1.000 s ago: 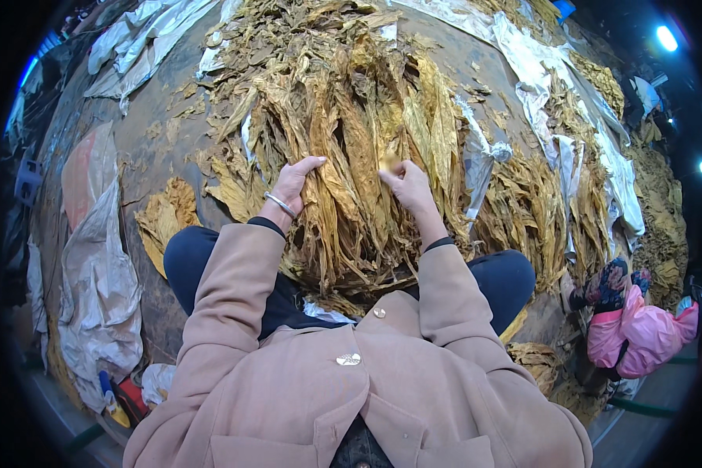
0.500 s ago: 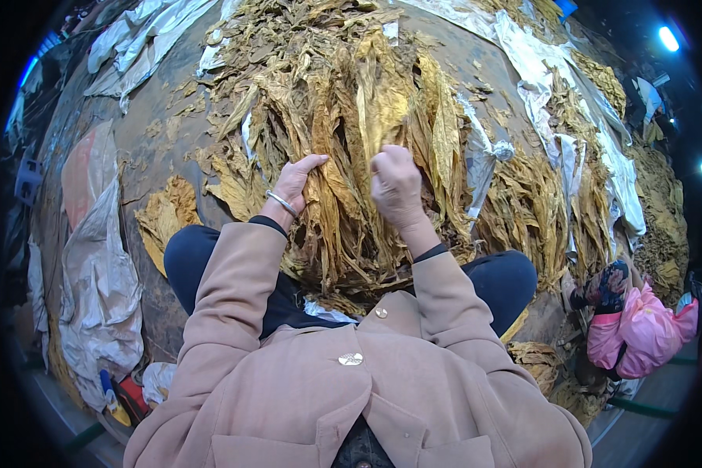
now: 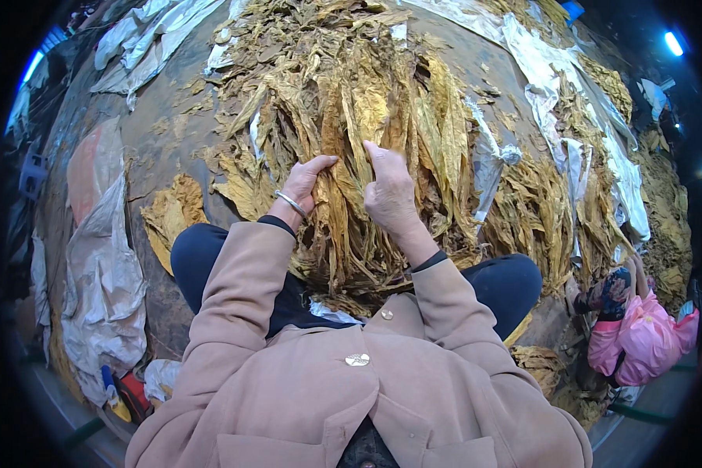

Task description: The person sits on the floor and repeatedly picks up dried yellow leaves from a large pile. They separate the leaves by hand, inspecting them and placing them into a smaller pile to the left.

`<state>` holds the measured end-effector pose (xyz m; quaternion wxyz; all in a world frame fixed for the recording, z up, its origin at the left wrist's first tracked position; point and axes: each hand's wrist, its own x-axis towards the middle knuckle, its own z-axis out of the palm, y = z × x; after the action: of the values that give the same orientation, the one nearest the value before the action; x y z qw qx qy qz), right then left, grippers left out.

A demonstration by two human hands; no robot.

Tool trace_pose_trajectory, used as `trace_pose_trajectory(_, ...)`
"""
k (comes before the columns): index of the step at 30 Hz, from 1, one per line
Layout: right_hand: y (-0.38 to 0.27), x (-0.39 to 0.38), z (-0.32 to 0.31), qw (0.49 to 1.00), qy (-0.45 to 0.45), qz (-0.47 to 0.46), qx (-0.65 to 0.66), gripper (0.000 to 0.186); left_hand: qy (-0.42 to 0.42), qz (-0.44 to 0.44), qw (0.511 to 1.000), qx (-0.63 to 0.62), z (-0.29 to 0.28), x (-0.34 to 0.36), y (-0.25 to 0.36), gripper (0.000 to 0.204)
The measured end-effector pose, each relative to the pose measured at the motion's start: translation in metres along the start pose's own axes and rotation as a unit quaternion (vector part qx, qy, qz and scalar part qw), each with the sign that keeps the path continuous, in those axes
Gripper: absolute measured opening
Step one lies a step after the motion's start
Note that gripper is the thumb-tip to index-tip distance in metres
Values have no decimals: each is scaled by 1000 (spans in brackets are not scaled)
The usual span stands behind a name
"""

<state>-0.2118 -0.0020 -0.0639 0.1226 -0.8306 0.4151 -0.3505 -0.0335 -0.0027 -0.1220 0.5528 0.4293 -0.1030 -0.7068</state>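
Note:
A heap of long, dried yellow-brown leaves (image 3: 437,140) lies before me between my bent, dark-trousered legs. My left hand (image 3: 308,186) has a silver bangle at the wrist and grips leaves near the middle of the heap, thumb pointing right. My right hand (image 3: 387,187) is just to its right, back upward, index finger reaching forward onto a yellow leaf (image 3: 373,109); its other fingers are curled, and what they may hold is hidden.
White plastic sheets (image 3: 101,281) lie left, others (image 3: 542,78) far right. More leaves (image 3: 530,218) lie to my right, beside another person in pink (image 3: 643,335) with a hand reaching into them. A red-and-blue object (image 3: 129,390) sits at lower left.
My right hand has moved left and turned back-upward, its index finger now forward on the middle leaves. My left hand keeps its grip. The other person's arm has reached further up.

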Motion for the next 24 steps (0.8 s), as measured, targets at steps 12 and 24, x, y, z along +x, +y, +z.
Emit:
trace_pose_trajectory(12,74,-13,21,876,-46,363,315,20,-9,0,1000,5,0,-1,1,8)
trace_pose_trajectory(24,68,-10,10,742,5,415,527,20,13,11,999,36,-6,3,-1,8)
